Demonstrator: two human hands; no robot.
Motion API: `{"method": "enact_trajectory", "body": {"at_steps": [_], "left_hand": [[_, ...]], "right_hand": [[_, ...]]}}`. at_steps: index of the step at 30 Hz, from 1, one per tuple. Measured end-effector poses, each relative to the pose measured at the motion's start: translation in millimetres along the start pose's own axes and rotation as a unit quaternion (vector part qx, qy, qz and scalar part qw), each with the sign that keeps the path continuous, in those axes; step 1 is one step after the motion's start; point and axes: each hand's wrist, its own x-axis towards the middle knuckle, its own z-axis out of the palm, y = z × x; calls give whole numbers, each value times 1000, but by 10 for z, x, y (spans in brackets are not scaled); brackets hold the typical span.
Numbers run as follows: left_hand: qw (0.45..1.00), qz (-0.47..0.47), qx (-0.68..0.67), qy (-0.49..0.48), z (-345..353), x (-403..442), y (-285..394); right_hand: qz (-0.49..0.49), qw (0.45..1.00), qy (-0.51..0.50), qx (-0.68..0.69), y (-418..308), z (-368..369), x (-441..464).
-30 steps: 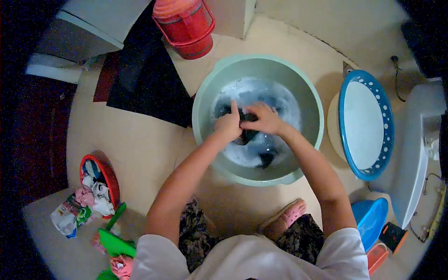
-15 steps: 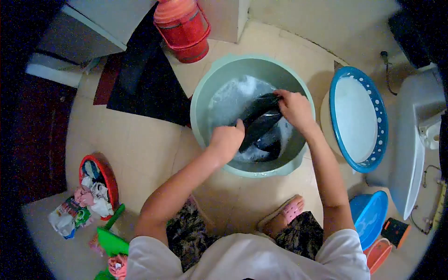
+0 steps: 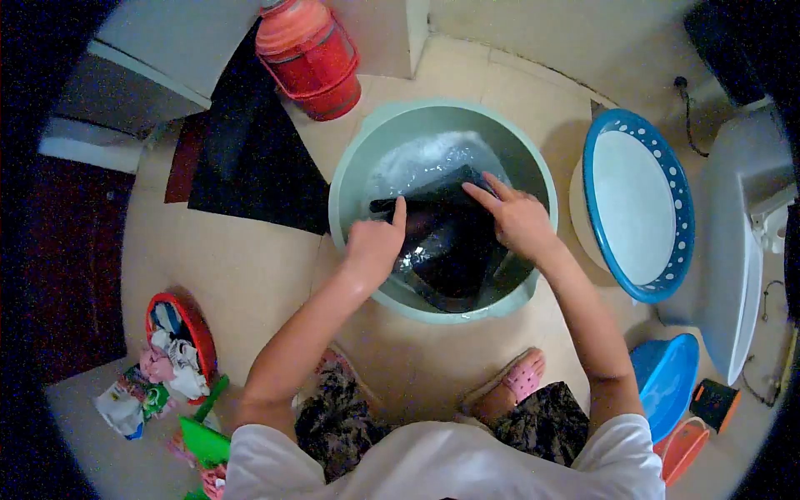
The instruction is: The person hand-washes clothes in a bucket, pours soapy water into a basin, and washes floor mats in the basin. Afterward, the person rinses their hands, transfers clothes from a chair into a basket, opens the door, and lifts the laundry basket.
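A wet black garment (image 3: 450, 242) is spread over soapy water (image 3: 442, 154) inside the large pale-green basin (image 3: 346, 179). My left hand (image 3: 375, 247) grips its left part near the basin's near-left side, index finger stretched along the fabric and thumb hidden. At the upper right edge of the cloth, my right hand (image 3: 518, 218) holds on, with two fingers extended over it and the others curled. White suds float beyond the fabric, and its lower part hangs in the water.
To the right stands a blue-rimmed tub (image 3: 593, 200) with pale contents. A red lidded container (image 3: 312, 67) is at the back. A red basket (image 3: 206, 342) of clothes lies left, beside a green dustpan-like item (image 3: 204, 442). A blue basin (image 3: 667, 379) sits lower right.
The black garment has gone from bunched and slanted between my hands to spread wide and flatter. My left hand has shifted left and up; my right hand has moved slightly down.
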Motion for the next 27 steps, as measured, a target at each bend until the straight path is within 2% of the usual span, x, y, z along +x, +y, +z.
{"method": "enact_trajectory", "body": {"at_steps": [2, 3, 4, 5, 6, 8, 9, 12, 13, 15, 17, 20, 21, 22, 23, 24, 25, 26, 27], "left_hand": [[969, -29, 92, 230, 78, 16, 50], [969, -23, 92, 229, 65, 70, 85], [976, -27, 11, 215, -31, 208, 121], [976, -35, -70, 203, -126, 325, 145], [968, -51, -83, 231, -18, 530, 100], [968, -64, -158, 182, 106, 818, 59], [971, -73, -158, 162, 78, 888, 73], [979, -89, -155, 100, 138, 1049, 119], [978, -80, -161, 106, 189, 1088, 152], [987, -101, -64, 104, 327, 1158, 234], [986, -92, -66, 125, 488, 1221, 242], [983, -95, -72, 137, 559, 1388, 187], [983, -103, -77, 128, 600, 1451, 145], [985, -94, -78, 125, 719, 1525, 110], [978, -80, -73, 180, 941, 1625, 73], [967, -64, -69, 236, 1244, 1777, -3], [942, -143, -258, 160, 1632, 2088, -134], [914, -158, -325, 186, 2089, 2215, -186], [879, -172, -391, 211, 2207, 2206, -172]], "right_hand": [[11, 1000, 6, -25, -56, 118, 48], [19, 998, 12, -51, -128, 187, 82], [56, 995, -81, -4, -276, 277, 174], [86, 991, -98, 5, -299, 447, 263], [103, 992, -77, 3, -316, 556, 322], [129, 986, -72, -79, -350, 707, 423], [118, 985, -62, -106, -299, 880, 433], [112, 986, -111, -53, -245, 991, 463], [109, 987, -108, -45, -248, 1038, 473], [107, 987, -118, -19, -225, 1131, 543], [124, 983, -135, -1, -179, 1237, 589], [83, 992, -68, 66, -86, 1326, 670], [79, 987, -27, 136, -74, 1322, 668], [90, 982, -137, 91, -44, 1476, 742], [101, 963, -246, 48, -29, 1633, 839], [150, 947, -250, 135, 12, 1849, 834], [200, 922, -250, 220, 54, 2166, 792], [213, 918, -251, 222, 86, 2471, 789], [220, 909, -270, 228, 127, 2884, 793]]}}
